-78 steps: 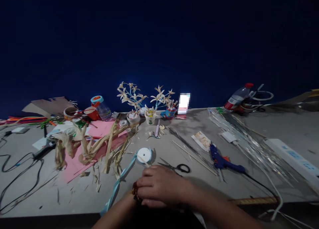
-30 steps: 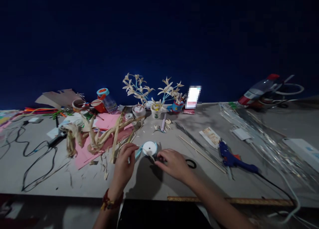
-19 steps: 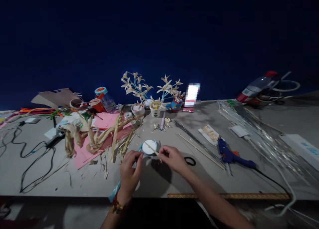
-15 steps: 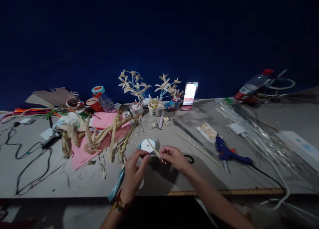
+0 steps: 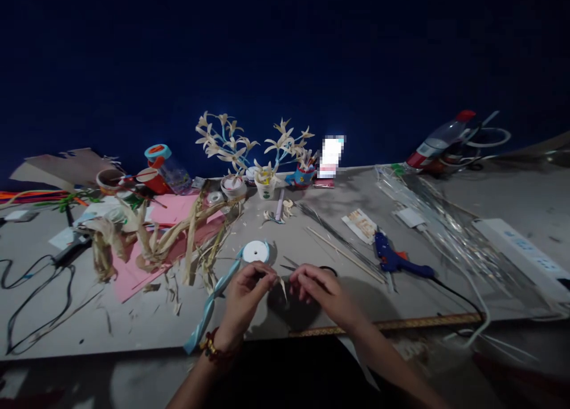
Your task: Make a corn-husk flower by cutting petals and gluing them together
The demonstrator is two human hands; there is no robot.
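Note:
My left hand (image 5: 248,296) pinches a small pale strip of dried corn husk (image 5: 283,289) between thumb and fingertips, its pointed end hanging down. Close to its right, my right hand (image 5: 323,290) has loosely bent fingers, and nothing shows between them. Behind the right hand lies a pair of scissors (image 5: 290,264), partly covered by it. A white ribbon spool (image 5: 255,251) rests just beyond the left hand, with light blue ribbon (image 5: 205,317) trailing to the table's front edge.
Dried corn husks (image 5: 162,243) lie over pink paper (image 5: 129,275) at left. Potted husk flowers (image 5: 266,189) stand at the back. A blue glue gun (image 5: 396,260), its cord, thin wires (image 5: 342,240) and a wooden stick (image 5: 341,251) lie to the right.
The husk strip has passed from the right hand's grip to the left hand and now points down. My right fingers have loosened. The scissors blades show now, and the view has shifted slightly.

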